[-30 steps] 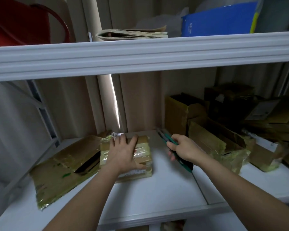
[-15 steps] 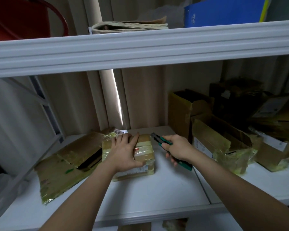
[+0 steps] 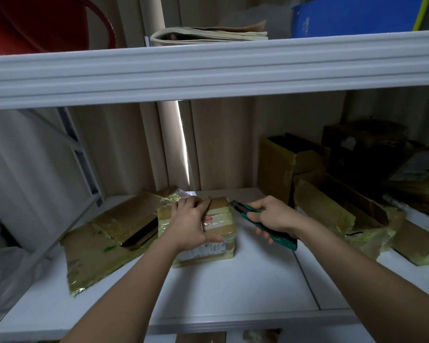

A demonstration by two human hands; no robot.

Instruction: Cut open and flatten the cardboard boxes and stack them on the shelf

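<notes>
I counted one small taped box [image 3: 218, 226] in the middle of the white shelf [image 3: 233, 288], and one flattened cardboard sheet [image 3: 109, 241] that lay just beside it on the left, touching its side; on the right of the shelf I saw at least four more cardboard boxes [image 3: 327, 211], piled close together, but in the dark corner I could not count them exactly; the nearest of them lay open toward me, and what was inside it I could not tell. The left hand [image 3: 191, 224] lay on top of the small box, the fingers spread over its far edge and the thumb against its near side; the right hand [image 3: 273, 216] was curled tight around one green utility knife [image 3: 265, 225], whose tip was just beside the right top edge of the box; whether it touched I could not tell. On the upper shelf [image 3: 208, 70] there was one stack of papers [image 3: 208, 35], one blue folder [image 3: 352, 16] and one red container [image 3: 35, 21].
</notes>
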